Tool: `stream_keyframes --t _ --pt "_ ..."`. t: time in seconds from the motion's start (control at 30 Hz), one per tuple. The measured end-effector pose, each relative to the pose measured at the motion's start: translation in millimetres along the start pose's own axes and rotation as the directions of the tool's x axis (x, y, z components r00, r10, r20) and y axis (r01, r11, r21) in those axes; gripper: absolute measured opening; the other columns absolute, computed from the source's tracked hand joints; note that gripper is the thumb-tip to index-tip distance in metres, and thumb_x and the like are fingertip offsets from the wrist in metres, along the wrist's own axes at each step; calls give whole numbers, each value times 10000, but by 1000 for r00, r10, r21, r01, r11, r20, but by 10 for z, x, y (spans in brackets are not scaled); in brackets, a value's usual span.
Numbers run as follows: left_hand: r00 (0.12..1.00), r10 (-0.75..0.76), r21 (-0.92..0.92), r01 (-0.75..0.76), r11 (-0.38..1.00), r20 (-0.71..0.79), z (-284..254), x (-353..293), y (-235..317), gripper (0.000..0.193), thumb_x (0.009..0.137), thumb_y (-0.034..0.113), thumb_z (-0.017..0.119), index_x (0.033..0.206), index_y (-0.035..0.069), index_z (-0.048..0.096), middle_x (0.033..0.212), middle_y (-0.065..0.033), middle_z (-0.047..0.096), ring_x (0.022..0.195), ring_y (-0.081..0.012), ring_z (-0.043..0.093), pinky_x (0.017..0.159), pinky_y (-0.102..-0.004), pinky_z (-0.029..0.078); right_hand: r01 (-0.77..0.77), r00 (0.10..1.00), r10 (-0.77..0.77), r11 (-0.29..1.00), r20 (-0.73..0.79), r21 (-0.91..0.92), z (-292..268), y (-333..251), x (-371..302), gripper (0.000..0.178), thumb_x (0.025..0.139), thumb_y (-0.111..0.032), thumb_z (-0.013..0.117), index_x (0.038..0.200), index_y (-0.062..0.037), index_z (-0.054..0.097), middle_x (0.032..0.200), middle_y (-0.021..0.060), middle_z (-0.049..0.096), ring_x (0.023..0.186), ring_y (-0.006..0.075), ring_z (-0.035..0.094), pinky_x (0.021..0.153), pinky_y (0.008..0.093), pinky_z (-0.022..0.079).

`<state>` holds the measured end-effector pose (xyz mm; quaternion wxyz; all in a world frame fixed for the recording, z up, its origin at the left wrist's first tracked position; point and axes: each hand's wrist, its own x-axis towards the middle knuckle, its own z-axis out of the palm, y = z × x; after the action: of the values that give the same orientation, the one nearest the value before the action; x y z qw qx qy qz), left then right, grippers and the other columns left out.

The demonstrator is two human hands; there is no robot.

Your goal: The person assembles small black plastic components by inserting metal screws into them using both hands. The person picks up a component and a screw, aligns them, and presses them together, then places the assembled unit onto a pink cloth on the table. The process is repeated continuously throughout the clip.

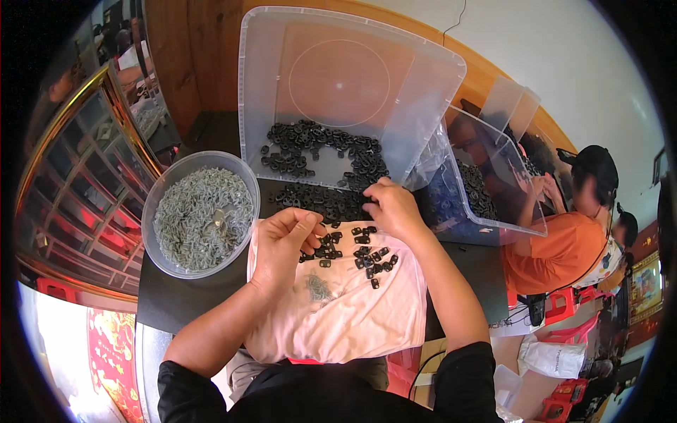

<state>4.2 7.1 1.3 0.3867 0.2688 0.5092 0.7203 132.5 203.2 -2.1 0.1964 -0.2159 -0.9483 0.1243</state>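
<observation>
My left hand is over the left part of a pale pink cloth, its thumb and fingers pinched together. What they hold, if anything, is too small to make out. At the far edge of the cloth my right hand has curled fingers dipping into a heap of small black plastic pieces; its fingertips are partly hidden. Below the hands, several finished-looking black pieces with holes lie scattered on the cloth. Closer to me rests a little pile of grey screws.
A round clear tub full of grey screws stands at the left. Behind the heap, a large translucent bin lies on its side with more black pieces. Another clear bin is at the right, where a person in an orange shirt sits.
</observation>
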Motion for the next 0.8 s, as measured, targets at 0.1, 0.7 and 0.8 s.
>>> stream_keyframes --t 0.1,0.7,0.8 --pt "1000 -14 7 14 1000 -2 -3 -5 10 179 910 168 543 882 9 619 738 -46 640 585 -60 531 535 -191 416 11 1000 -11 1000 -1 -15 29 -45 37 117 699 -12 667 804 2 615 796 122 577 709 285 607 642 353 481" --pt "1000 12 46 -12 999 9 -29 42 -2 176 906 150 538 869 -1 620 733 -40 633 587 -62 529 527 -195 417 -22 999 -2 783 38 621 -109 -697 -526 89 746 43 594 825 10 568 757 139 568 665 305 581 603 354 461" --pt "1000 18 36 -18 999 10 -42 46 19 173 905 148 539 876 -2 621 733 -42 634 588 -63 531 530 -194 420 43 997 -71 854 34 519 -86 -634 -511 107 739 26 598 842 5 584 792 136 587 686 305 590 613 353 468"
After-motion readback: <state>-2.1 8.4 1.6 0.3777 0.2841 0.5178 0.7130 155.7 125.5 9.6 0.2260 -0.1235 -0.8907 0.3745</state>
